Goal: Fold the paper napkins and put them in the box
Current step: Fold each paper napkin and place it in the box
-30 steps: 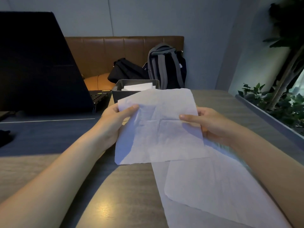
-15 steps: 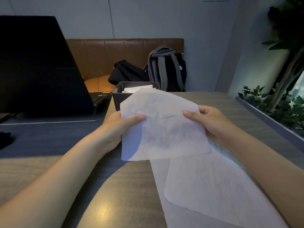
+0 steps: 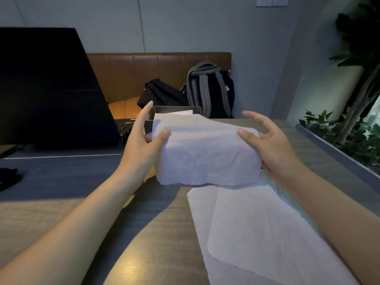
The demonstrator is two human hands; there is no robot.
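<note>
With my left hand point(image 3: 141, 145) and right hand point(image 3: 269, 145) pinching the napkin point(image 3: 205, 155) between thumbs and fingers, I should bring the far edge evenly down before creasing.

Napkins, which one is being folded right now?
The napkin held up between left hand and right hand, bent over; the others lie flat on the table or sit in the box.

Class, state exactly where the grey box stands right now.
The grey box stands mid-table in the head view, just behind the held napkin, right of the laptop, before the backpack.
</note>
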